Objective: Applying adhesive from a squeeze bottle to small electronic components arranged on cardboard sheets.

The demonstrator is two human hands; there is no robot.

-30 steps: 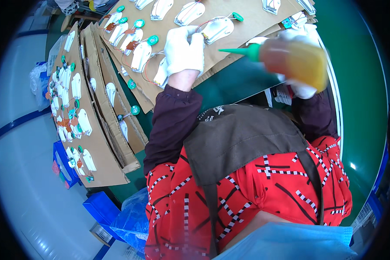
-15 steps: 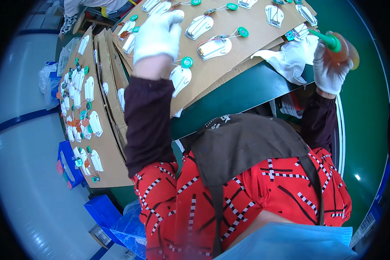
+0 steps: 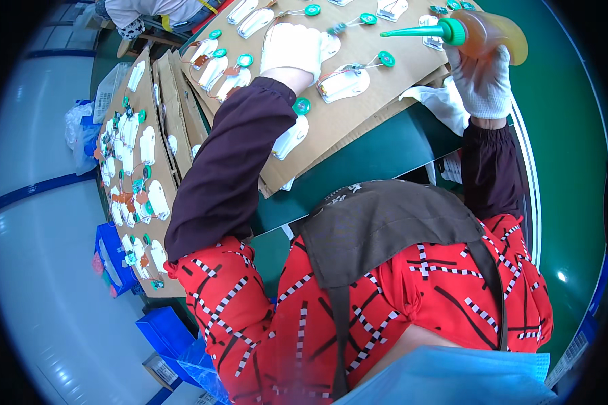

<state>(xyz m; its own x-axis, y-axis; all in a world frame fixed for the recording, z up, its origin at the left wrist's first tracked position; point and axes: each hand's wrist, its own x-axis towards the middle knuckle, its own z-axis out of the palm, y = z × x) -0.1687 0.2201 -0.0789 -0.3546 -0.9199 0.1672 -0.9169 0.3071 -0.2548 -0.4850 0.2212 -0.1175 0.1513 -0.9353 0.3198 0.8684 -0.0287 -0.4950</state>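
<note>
My right hand (image 3: 483, 81), in a white glove, grips an orange squeeze bottle (image 3: 490, 34) with a green nozzle that points left over the cardboard sheet (image 3: 358, 115). My left hand (image 3: 290, 48), also gloved, lies flat on that sheet among white oval parts (image 3: 343, 84) wired to small green discs (image 3: 386, 59). The fingers of the left hand are partly hidden by the picture's top edge. A white cloth (image 3: 446, 104) lies on the sheet's right edge, just left of my right wrist.
The sheet rests on a green table (image 3: 398, 152). More cardboard sheets (image 3: 138, 175) loaded with the same white parts are stacked to the left. Blue bins (image 3: 165, 331) stand on the pale floor at lower left. Another person (image 3: 162, 13) sits at the top left.
My left hand has slid farther up the cardboard sheet. My right hand has lifted the orange bottle up and away, nozzle now pointing left above the sheet.
</note>
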